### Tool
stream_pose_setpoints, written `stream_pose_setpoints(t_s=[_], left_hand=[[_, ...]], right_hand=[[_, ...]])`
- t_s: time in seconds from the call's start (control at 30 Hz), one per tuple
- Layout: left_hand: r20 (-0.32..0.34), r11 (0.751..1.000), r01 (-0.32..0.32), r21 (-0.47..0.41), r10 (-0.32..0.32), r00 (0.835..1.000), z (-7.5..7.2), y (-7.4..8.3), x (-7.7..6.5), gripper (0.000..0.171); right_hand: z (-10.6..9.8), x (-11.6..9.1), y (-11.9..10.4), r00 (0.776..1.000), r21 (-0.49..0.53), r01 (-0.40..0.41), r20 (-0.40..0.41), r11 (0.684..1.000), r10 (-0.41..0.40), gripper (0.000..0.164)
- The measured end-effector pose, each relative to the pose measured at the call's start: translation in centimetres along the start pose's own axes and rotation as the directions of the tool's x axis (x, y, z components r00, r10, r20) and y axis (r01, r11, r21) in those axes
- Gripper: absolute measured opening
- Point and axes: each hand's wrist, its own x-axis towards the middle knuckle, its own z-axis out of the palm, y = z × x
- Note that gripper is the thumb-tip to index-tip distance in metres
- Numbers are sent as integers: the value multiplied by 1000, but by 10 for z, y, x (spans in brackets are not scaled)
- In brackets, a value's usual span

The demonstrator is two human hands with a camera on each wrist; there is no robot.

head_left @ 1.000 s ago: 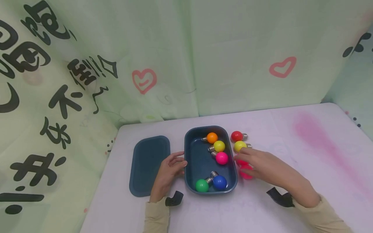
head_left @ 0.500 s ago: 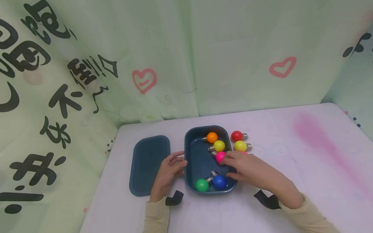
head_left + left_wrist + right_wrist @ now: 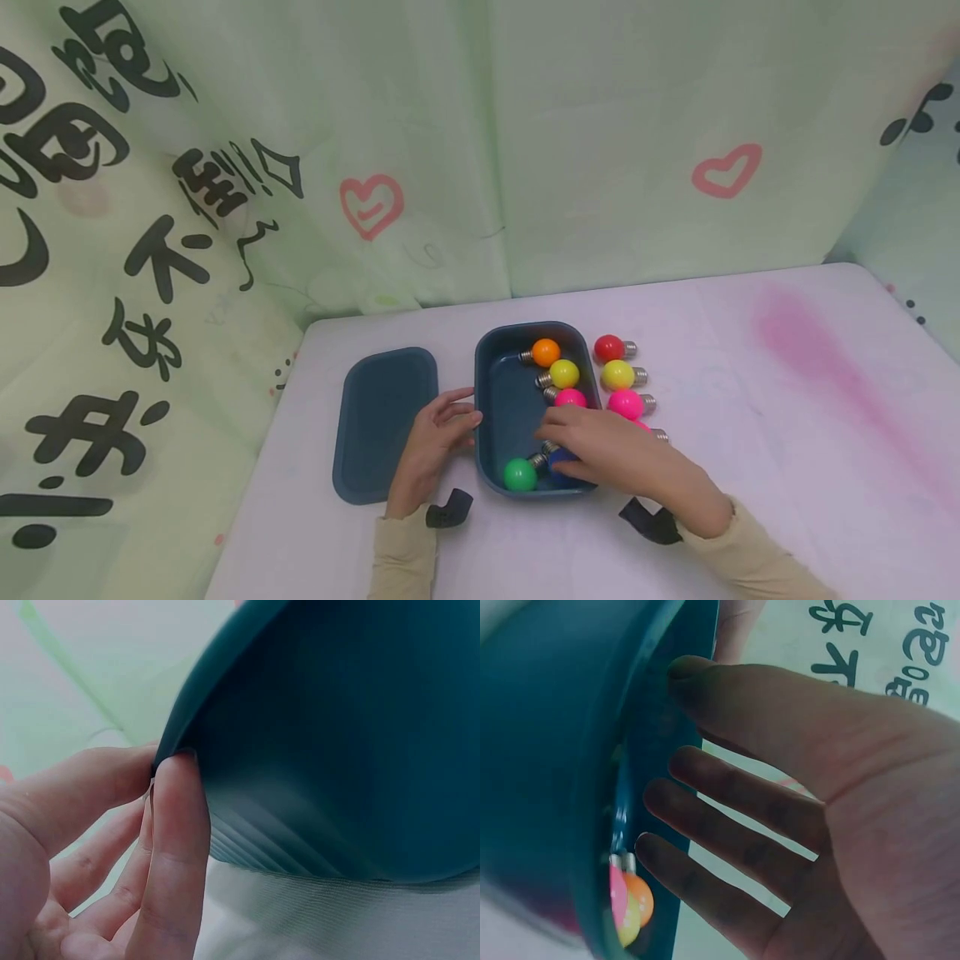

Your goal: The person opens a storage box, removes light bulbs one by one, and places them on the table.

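Dark blue and flat, a rounded panel (image 3: 384,427) is lying left of centre on the white bench (image 3: 720,350). Just right of it, the left hand (image 3: 431,446) is pinching the left rim of a dark blue tray (image 3: 506,408), which is sitting at lower centre. Inside, a green bulb (image 3: 520,476) is lying at the bottom; an orange bulb (image 3: 546,352) is resting near the top; a blue bulb (image 3: 558,457) is peeking out beneath the right hand (image 3: 611,450); a yellow bulb (image 3: 564,373) and a pink bulb (image 3: 571,398) are lying under the orange one. Over the lower right wall, the right hand is hovering with fingers (image 3: 735,825) straight and spread; whether they are touching the blue bulb, I cannot tell. Farther right, a red bulb (image 3: 609,348), a second yellow bulb (image 3: 618,375), a second pink bulb (image 3: 626,404) and a partly hidden third pink bulb (image 3: 642,425) are forming a column.
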Motion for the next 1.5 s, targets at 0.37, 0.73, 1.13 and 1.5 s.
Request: stream_pose_setpoints(t_s=[0.37, 0.73, 1.13, 1.5], left_hand=[[2, 1000, -8, 1, 8, 1000, 0, 2, 1, 51], [1, 1000, -7, 6, 7, 1000, 0, 3, -1, 52], [6, 1000, -6, -2, 6, 1000, 1, 3, 0, 52], [6, 1000, -8, -7, 8, 1000, 1, 1, 0, 51]], right_hand=[[11, 19, -11, 999, 3, 36, 2, 999, -36, 41], [20, 29, -15, 999, 24, 21, 25, 999, -21, 43], [27, 30, -15, 998, 45, -1, 69, 999, -3, 40], [22, 27, -13, 998, 82, 24, 53, 996, -28, 40]])
